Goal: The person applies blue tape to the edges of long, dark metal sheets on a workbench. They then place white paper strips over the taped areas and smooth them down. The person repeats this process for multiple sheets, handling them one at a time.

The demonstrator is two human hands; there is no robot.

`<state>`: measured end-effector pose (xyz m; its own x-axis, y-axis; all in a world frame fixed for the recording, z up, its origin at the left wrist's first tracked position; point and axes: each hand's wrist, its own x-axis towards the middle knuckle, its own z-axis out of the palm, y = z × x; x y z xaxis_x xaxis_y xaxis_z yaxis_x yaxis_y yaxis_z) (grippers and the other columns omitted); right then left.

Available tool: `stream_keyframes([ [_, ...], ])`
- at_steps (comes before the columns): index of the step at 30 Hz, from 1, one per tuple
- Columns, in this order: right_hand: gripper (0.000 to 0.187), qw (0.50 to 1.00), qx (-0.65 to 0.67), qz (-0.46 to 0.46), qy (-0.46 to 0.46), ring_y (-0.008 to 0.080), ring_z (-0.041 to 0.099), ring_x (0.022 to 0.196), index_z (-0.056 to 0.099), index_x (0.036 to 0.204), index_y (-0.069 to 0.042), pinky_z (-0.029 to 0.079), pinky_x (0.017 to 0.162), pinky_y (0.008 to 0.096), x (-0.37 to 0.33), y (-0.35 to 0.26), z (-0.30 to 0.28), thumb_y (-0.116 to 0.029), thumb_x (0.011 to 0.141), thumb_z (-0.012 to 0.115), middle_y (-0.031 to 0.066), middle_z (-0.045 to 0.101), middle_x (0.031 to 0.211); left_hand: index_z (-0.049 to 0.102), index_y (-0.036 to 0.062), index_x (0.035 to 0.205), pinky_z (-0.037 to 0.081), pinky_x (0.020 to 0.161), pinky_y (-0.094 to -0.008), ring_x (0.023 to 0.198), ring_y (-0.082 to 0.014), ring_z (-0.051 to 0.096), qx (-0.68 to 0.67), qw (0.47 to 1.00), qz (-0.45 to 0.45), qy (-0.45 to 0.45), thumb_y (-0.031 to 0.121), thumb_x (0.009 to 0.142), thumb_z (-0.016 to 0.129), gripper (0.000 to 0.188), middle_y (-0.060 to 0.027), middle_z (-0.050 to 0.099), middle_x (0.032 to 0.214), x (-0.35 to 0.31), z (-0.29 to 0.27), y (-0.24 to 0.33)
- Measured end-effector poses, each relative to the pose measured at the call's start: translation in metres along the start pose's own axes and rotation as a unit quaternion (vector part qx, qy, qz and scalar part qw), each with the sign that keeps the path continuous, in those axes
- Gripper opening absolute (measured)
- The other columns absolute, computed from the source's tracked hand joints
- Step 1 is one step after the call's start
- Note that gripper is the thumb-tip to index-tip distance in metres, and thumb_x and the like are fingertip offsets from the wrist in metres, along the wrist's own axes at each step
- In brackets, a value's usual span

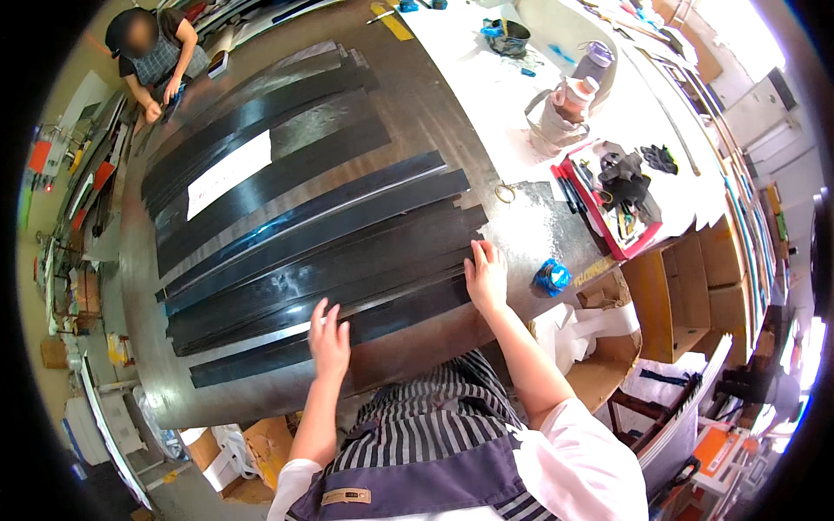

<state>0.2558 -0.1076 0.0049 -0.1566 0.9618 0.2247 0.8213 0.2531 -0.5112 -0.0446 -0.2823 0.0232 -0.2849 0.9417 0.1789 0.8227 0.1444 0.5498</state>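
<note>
black strips [321,252]: long glossy bands lying side by side across the dark grey table [417,113], running from near left to far right; the nearest ones sit under both hands.
left hand [329,337]: flat on the nearest strips, fingers spread and open, gripping nothing; the palm side is hidden.
right hand [486,276]: pressed flat on the right ends of the near strips, fingers open and together, holding nothing.
white sheet [229,174]: a pale rectangle lying on one of the far strips.
blue lump [552,277]: small, crumpled, just right of the right hand on the table; too blurred to tell what it is.
red tray [608,233]: right of the strips on the white-covered bench, full of dark tools that cannot be told apart.
dark bowl [509,36]: far on the white bench, with blue bits inside.
cardboard box [608,347]: near right, below the table edge, partly cut off by the forearm.
other person [155,54]: far left, leaning over the table end, hands on something small and hard to make out.
striped apron [434,434]: the wearer's own, filling the near edge.
</note>
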Motion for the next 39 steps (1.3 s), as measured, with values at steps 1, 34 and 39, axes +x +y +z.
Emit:
stream_keyframes([
  [1, 0.043, 1.000, 0.001, -0.004, -0.004, 0.0323, 0.051, 0.117, 0.057, 0.127, 0.000, 0.039, 0.103, 0.0441, 0.012, 0.006, 0.005, -0.015, 0.087, 0.065, 0.0139, 0.055, 0.124, 0.056, 0.0046, 0.129, 0.039, 0.108, -0.0460, 0.131, -0.0374, 0.046, 0.001, 1.000, 0.000, -0.024, 0.015, 0.091, 0.064, 0.040, -0.0158, 0.045, 0.145, 0.012, 0.016, 0.014],
  [34, 0.016, 0.972, 0.172, 0.130, 0.095, 0.0181, 0.060, 0.064, 0.068, 0.087, -0.003, 0.048, 0.061, 0.0317, 0.068, 0.010, 0.013, -0.011, 0.080, 0.079, 0.0067, 0.066, 0.075, 0.058, 0.0039, 0.131, 0.036, 0.113, -0.0459, 0.135, -0.0343, 0.045, -0.020, 0.999, 0.016, -0.028, 0.017, 0.094, 0.060, 0.039, -0.0131, 0.046, 0.148, 0.054, 0.026, 0.028],
  [39, 0.024, 0.995, 0.008, 0.043, 0.086, 0.0311, 0.059, 0.098, 0.070, 0.105, -0.002, 0.049, 0.088, 0.0408, 0.047, -0.004, 0.025, -0.016, 0.085, 0.071, 0.0119, 0.067, 0.101, 0.038, 0.0097, 0.150, 0.023, 0.121, -0.0452, 0.148, -0.0325, 0.026, 0.078, 0.984, 0.040, -0.156, 0.034, 0.098, 0.056, 0.061, -0.0102, 0.029, 0.160, 0.061, 0.061, 0.014],
])
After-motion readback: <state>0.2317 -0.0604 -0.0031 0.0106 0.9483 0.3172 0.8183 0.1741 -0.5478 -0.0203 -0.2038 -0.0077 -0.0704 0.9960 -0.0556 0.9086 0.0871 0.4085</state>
